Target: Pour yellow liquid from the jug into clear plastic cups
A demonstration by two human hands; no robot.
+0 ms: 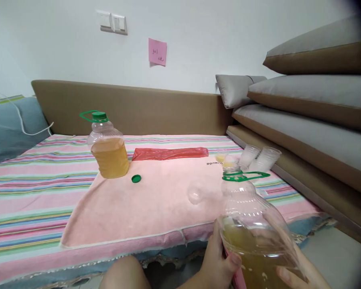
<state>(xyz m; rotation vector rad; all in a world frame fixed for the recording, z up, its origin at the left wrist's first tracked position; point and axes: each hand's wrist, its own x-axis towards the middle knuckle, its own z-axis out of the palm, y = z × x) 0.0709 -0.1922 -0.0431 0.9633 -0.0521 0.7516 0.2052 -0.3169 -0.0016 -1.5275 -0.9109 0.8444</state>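
I hold a large clear plastic bottle (pixel 252 224) of yellow liquid low at the right, uncapped, with a green neck ring and handle. My left hand (pixel 219 261) grips its left side and my right hand (pixel 301 275) supports it from the right and below. Its green cap (pixel 136 178) lies on the pink towel (pixel 144 208). A clear plastic cup (pixel 196 193) stands on the towel just left of the bottle's neck. A second bottle (pixel 108 148), capped and half full of yellow liquid, stands at the towel's far left corner.
The towel lies on a striped bedsheet (pixel 24 192). Several clear cups (pixel 258 157) lie at the right edge beside stacked cushions (pixel 313 116). A red plastic bag (pixel 170 153) lies behind the towel. A grey pillow (pixel 9 124) is at the left. My knee (pixel 124 273) is below.
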